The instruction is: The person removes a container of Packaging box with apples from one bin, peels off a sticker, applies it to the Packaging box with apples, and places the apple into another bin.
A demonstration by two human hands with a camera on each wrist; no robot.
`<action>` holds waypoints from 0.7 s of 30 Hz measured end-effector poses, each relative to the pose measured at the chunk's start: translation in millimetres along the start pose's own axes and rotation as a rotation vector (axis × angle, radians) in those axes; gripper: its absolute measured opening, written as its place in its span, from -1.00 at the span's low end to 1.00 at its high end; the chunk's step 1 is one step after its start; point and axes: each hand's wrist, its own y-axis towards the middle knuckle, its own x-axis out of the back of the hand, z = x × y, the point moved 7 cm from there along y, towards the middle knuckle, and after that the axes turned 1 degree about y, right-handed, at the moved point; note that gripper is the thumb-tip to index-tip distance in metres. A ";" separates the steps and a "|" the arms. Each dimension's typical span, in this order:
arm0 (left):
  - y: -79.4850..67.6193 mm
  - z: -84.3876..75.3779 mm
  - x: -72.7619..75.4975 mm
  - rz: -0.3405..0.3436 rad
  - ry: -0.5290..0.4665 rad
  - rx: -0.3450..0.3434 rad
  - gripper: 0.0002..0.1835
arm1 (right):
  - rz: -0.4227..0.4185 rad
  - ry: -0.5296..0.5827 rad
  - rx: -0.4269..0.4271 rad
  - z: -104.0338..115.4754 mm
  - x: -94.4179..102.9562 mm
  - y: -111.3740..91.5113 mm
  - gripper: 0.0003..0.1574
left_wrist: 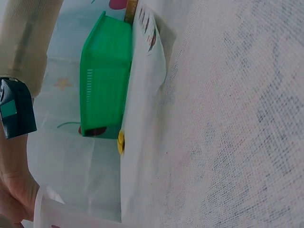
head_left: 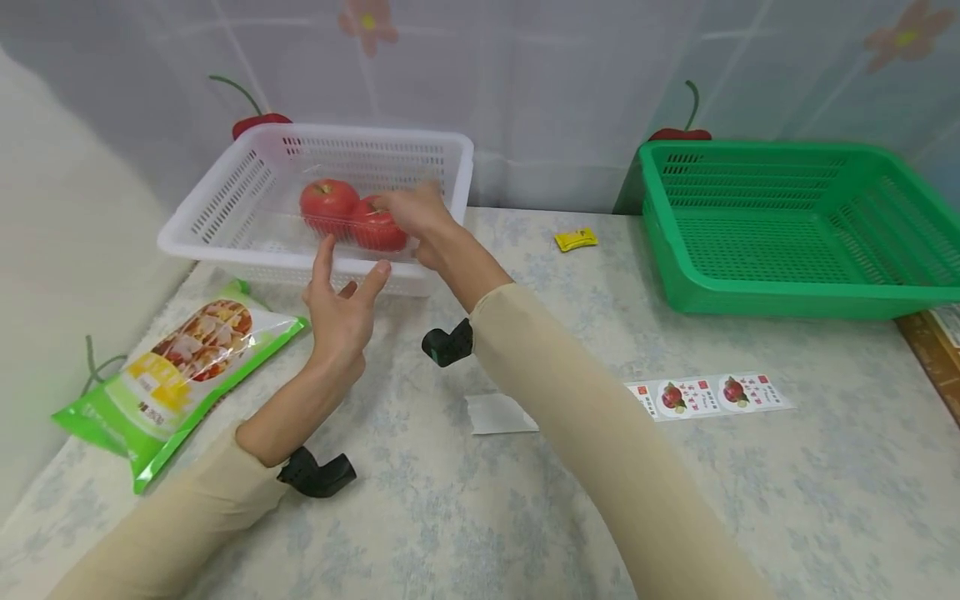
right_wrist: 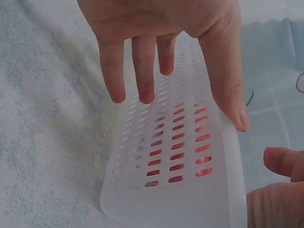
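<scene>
Red fruit (head_left: 378,231) under right hand (head_left: 422,215), left hand (head_left: 340,317) splayed

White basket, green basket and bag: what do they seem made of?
White basket: probably plastic, satin; regular slots, smooth rim. Green basket: likely plastic too, low-sheen; even lattice, thick lip. Bag: glossy printed film, probably plastic; bright highlights, flat edges.

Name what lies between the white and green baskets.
Head view: a small yellow packet lies on the table between the white basket and the green basket.
</scene>
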 end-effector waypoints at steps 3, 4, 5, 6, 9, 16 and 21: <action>-0.2 1.0 -0.4 0.004 0.013 0.006 -0.09 | -0.008 0.045 -0.030 -4.0 -1.5 1.7 -0.19; -0.3 1.1 -0.5 0.004 0.014 0.007 -0.10 | -0.014 0.053 -0.030 -4.5 -1.9 2.2 -0.23; -0.4 1.3 -0.7 0.004 0.013 0.007 -0.10 | -0.021 0.061 -0.022 -4.6 -2.4 2.6 -0.25; -0.1 1.6 -1.1 0.005 0.015 0.005 -0.10 | -0.030 0.064 -0.012 -4.5 -2.7 3.0 -0.28; -0.5 2.6 -1.3 0.010 0.013 -0.007 -0.11 | -0.067 0.048 0.026 -4.2 -3.8 2.6 -0.33; -0.6 4.7 -3.2 0.017 0.012 -0.043 -0.11 | -0.086 0.049 0.038 -5.5 -4.5 -1.0 -0.16; -0.9 6.2 -4.6 0.026 -0.029 -0.043 -0.10 | -0.070 0.091 0.017 -8.2 -3.4 -1.3 -0.04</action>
